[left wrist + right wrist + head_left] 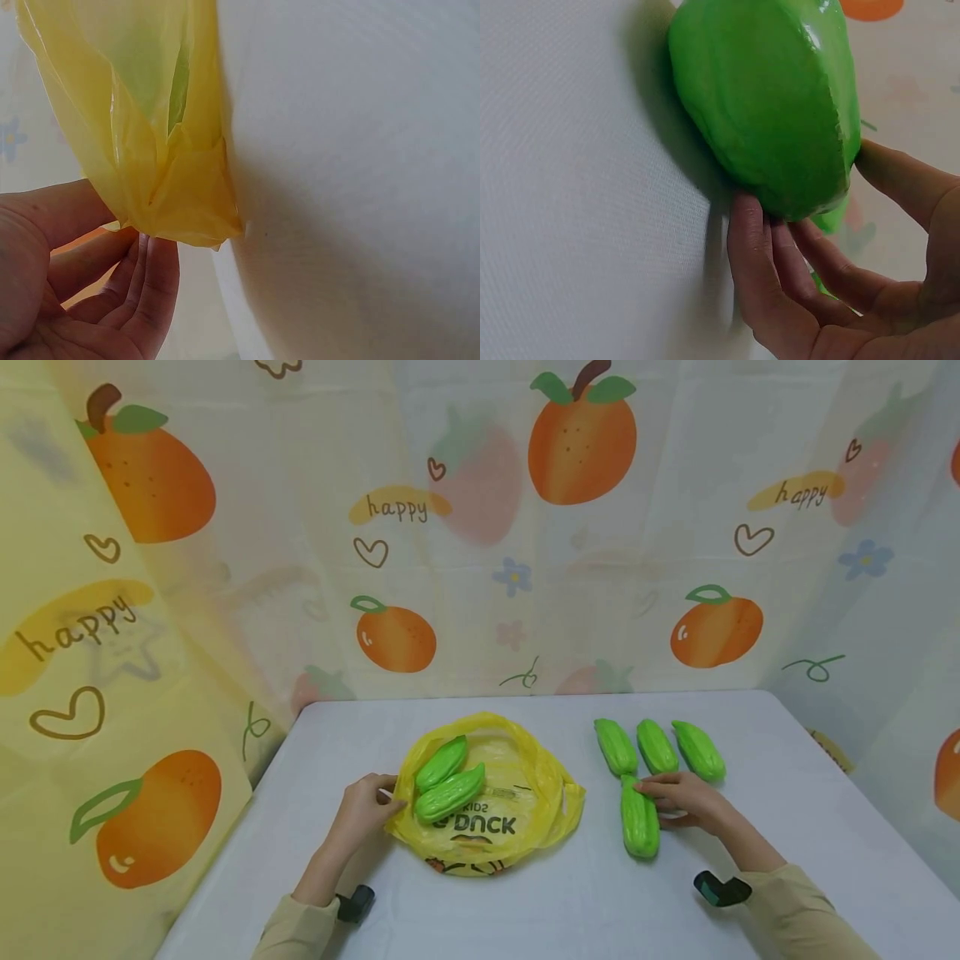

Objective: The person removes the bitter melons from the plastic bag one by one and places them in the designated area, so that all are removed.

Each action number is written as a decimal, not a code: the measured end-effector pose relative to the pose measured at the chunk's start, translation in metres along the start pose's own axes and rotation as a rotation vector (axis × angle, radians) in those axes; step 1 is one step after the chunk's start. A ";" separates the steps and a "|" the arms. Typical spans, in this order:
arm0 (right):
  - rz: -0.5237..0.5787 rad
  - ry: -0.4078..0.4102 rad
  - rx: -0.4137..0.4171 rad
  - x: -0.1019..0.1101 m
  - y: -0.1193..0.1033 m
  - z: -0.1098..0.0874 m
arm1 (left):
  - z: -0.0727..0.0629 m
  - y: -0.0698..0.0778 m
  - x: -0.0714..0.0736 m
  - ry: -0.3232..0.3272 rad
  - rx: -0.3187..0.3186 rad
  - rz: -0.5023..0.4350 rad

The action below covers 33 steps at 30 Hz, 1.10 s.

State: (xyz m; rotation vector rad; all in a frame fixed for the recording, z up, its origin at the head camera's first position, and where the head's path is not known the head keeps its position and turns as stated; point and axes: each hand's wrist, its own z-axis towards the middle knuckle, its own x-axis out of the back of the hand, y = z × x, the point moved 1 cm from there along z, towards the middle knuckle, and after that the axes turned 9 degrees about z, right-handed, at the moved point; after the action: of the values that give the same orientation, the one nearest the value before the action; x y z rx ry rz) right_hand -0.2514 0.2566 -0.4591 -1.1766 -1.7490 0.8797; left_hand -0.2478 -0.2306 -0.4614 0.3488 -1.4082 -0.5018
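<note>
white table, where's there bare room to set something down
Bare on the white table: the near stretch before the yellow bag, the far left corner beyond the left hand, and the right side past the right hand. Crowded: the bag's left half, with two green vegetables, and right of centre, where four more vegetables lie close together.

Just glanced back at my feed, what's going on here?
A person's left hand pinches the edge of an open yellow bag with two green gourds in it. The right hand grips another gourd beside the bag. Three more gourds lie farther back on the white table.
</note>
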 end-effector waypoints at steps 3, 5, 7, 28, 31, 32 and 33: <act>-0.008 -0.032 0.013 0.000 0.001 0.000 | 0.000 0.000 -0.001 -0.001 -0.001 0.008; -0.007 -0.032 0.018 0.000 0.000 0.001 | 0.000 -0.001 -0.001 0.000 -0.002 0.011; -0.009 -0.020 0.015 -0.001 0.001 0.002 | 0.001 -0.001 -0.001 0.001 -0.003 0.010; -0.027 0.000 0.025 -0.008 -0.002 -0.006 | 0.001 0.000 0.000 -0.007 0.004 -0.003; -0.016 -0.004 0.027 -0.007 -0.002 -0.006 | 0.001 0.000 0.000 -0.005 0.003 -0.002; -0.015 -0.007 0.028 -0.007 -0.002 -0.006 | 0.001 0.000 0.000 -0.003 0.002 0.001; -0.013 -0.007 0.027 -0.007 -0.002 -0.006 | 0.001 0.000 0.000 -0.001 0.001 0.003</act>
State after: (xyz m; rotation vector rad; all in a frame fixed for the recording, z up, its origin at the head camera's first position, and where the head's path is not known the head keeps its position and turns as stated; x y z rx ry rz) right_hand -0.2448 0.2497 -0.4570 -1.1451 -1.7427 0.8982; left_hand -0.2484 -0.2310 -0.4613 0.3475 -1.4099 -0.4990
